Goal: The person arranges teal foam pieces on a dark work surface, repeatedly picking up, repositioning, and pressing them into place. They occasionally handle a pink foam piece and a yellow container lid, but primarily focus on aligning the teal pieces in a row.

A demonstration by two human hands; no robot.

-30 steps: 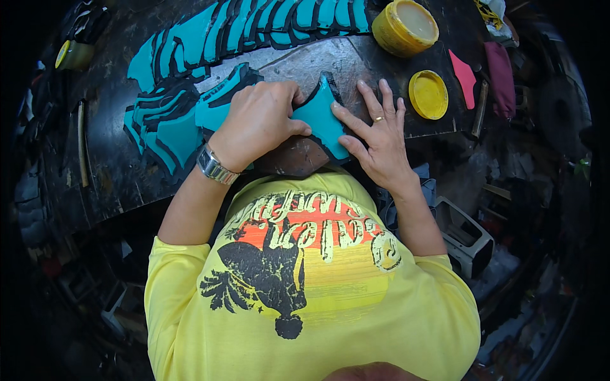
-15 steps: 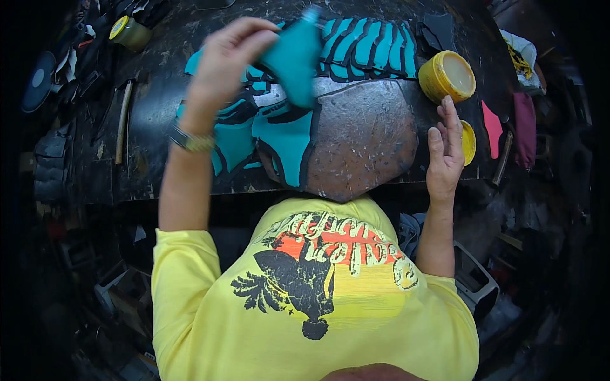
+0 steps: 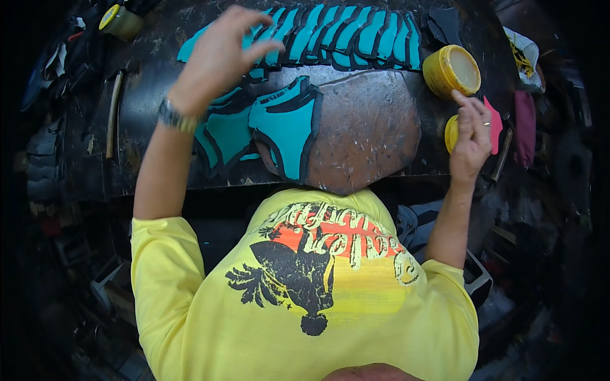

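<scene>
My left hand (image 3: 232, 47) is open, thumb and fingers apart with nothing between them, over the left part of a long overlapping row of teal cut pieces (image 3: 346, 35) with black edges. My right hand (image 3: 471, 136) is just below a yellow jar (image 3: 443, 73) of pale, creamy stuff. Its index finger stretches up toward the jar's rim while the other fingers bend loosely; I see nothing in it. Partly behind this hand are a yellow lid (image 3: 452, 133) and a pink flat piece (image 3: 496, 127). More teal pieces (image 3: 289, 130) lie stacked at the left edge of a brown board (image 3: 365, 130).
On the left of the dark table (image 3: 149, 114) lies a hammer (image 3: 115, 114). A second jar (image 3: 122, 24), with a yellow lid, stands at the far left. At the right are a wooden handle (image 3: 502, 153), a maroon cloth (image 3: 524, 127) and a white bag (image 3: 524, 60).
The teal piece that my left hand carried is out of it, and the far row now reaches further left. My right hand has shifted right, its fingers now more bent.
</scene>
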